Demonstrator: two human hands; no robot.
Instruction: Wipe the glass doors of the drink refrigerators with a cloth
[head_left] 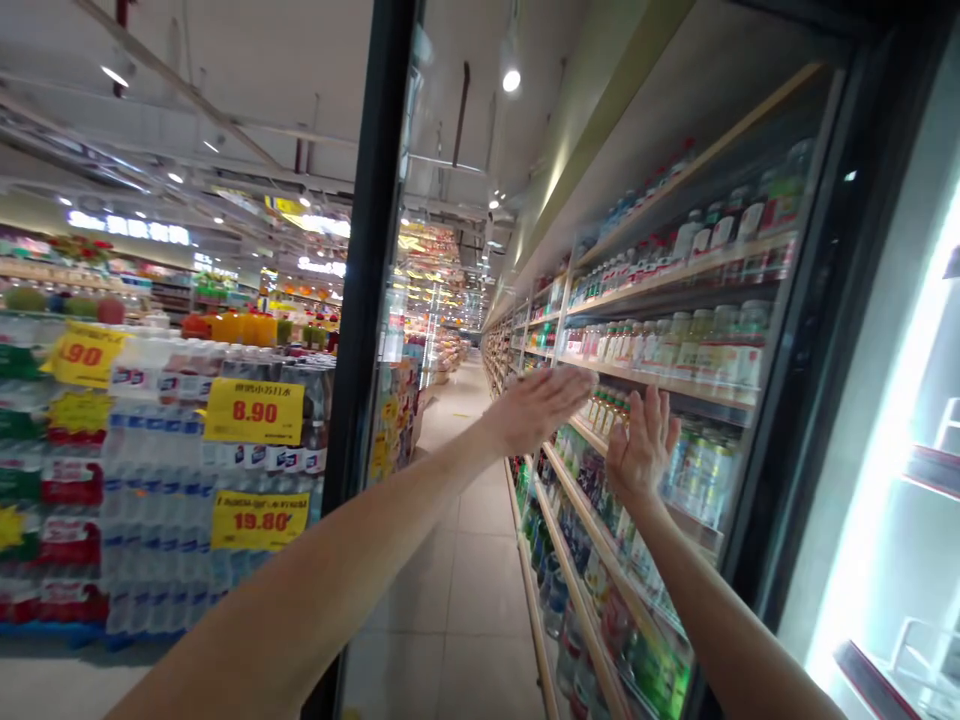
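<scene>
My left hand (538, 408) reaches out in front of the glass door (461, 560), fingers stretched out together and pointing right, holding nothing. To its right, my right hand (641, 445) is raised with fingers extended upward and somewhat apart, also holding nothing. Both hands overlap the pane; whether they touch it I cannot tell. The door's dark frame (366, 250) stands upright left of the hands, and my left forearm passes before its lower part. Slight blur softens the fingers.
Behind the hands, long shelves (667, 285) of bottles run along a tiled aisle (446, 600). A brightly lit cabinet (874, 500) stands at the right edge. On the left are stacked packs of bottled water (150, 480) with yellow price signs (255, 412).
</scene>
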